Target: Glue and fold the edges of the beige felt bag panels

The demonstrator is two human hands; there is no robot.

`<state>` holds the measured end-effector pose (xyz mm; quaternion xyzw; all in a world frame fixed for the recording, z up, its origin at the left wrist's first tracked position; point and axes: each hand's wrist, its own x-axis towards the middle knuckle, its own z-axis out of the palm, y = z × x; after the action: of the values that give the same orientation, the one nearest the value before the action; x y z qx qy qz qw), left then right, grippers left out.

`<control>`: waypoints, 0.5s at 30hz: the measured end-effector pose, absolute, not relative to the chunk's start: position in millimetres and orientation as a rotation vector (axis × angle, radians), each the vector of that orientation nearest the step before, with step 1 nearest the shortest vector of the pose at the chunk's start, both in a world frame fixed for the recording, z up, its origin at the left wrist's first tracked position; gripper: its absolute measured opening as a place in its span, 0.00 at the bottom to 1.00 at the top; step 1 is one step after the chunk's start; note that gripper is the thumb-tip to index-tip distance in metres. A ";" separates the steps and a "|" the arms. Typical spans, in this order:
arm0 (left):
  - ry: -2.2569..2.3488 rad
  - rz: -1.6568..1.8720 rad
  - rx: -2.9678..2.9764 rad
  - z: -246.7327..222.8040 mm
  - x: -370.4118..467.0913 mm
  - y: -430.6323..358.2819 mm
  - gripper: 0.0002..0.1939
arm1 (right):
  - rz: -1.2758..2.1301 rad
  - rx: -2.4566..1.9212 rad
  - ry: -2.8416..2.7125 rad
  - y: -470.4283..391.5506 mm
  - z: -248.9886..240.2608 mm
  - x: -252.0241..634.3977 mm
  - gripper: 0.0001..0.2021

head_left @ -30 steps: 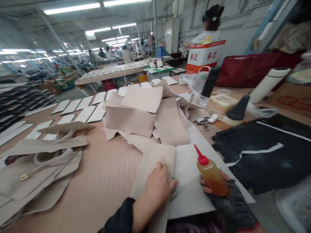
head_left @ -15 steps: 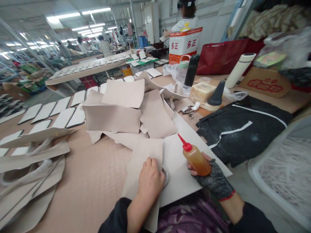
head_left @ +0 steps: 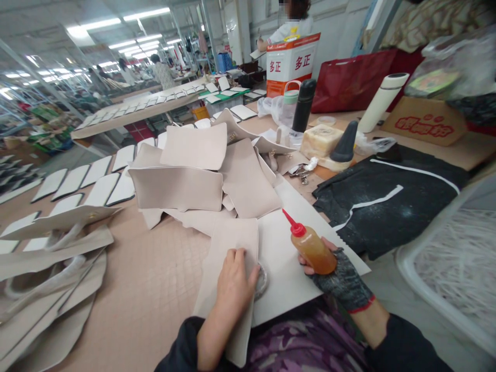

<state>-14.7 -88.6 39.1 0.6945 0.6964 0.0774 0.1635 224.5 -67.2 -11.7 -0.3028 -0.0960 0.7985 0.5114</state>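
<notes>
My left hand (head_left: 237, 281) is bare and lies on a beige leather-like panel (head_left: 242, 235), fingers stretched over it and thumb apart at its right edge. Beside the thumb, a round, clear-looking ring (head_left: 261, 281) shows partly from under that edge. In a dark grey fingerless glove, my right hand (head_left: 335, 266) grips a squeeze bottle (head_left: 315, 250) of amber liquid. Its red pointed nozzle tilts up and left, above a pale sheet (head_left: 289, 258). More beige panels (head_left: 178, 188) are heaped just beyond my left hand.
Beige bag pieces (head_left: 58, 289) are stacked at the left, near rows of white dark-edged pads (head_left: 81, 175). To the right lie black cloth (head_left: 395, 206) and a white bin of shreds (head_left: 411, 279). Bottles and a labelled tin (head_left: 292, 64) stand behind; a person (head_left: 292, 23) is beyond.
My left hand has shifted slightly left and its thumb has spread, showing more of the ring. My right hand still holds the bottle, nearly unmoved. The camera view has shifted slightly.
</notes>
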 end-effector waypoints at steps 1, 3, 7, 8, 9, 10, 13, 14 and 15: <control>2.026 0.205 1.962 38.6 -13.2 -85.9 0.17 | 1.929 -0.724 -0.231 -67.0 -11.7 224.7 0.14; 2.100 0.145 1.944 38.5 -10.0 -80.4 0.16 | 1.941 -0.721 -0.231 -66.7 -11.9 225.0 0.14; 2.174 0.023 1.984 41.3 -4.1 -73.8 0.14 | 1.926 -0.723 -0.228 -66.6 -13.0 225.5 0.15; 2.185 -0.002 2.001 42.1 -2.3 -73.7 0.13 | 1.931 -0.718 -0.230 -66.6 -13.2 225.5 0.15; 2.197 -0.026 2.014 42.9 -0.1 -74.2 0.13 | 1.938 -0.713 -0.233 -66.6 -13.2 225.4 0.16; 2.206 -0.051 2.028 43.6 2.5 -75.2 0.12 | 1.943 -0.708 -0.237 -66.6 -12.9 225.0 0.16; 2.208 -0.145 2.059 44.9 11.8 -80.4 0.09 | 1.936 -0.715 -0.242 -66.9 -9.6 223.4 0.15; 2.200 -0.174 2.073 45.1 14.2 -82.1 0.08 | 1.929 -0.724 -0.241 -67.1 -8.0 222.8 0.15; 2.188 -0.191 2.088 45.4 15.4 -83.5 0.09 | 1.922 -0.733 -0.240 -67.2 -6.7 222.3 0.15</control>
<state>15.4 -83.5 45.4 0.6879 0.7209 -0.0630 0.0557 222.3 -67.2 -6.7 -0.3045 -0.0998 0.7982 0.5101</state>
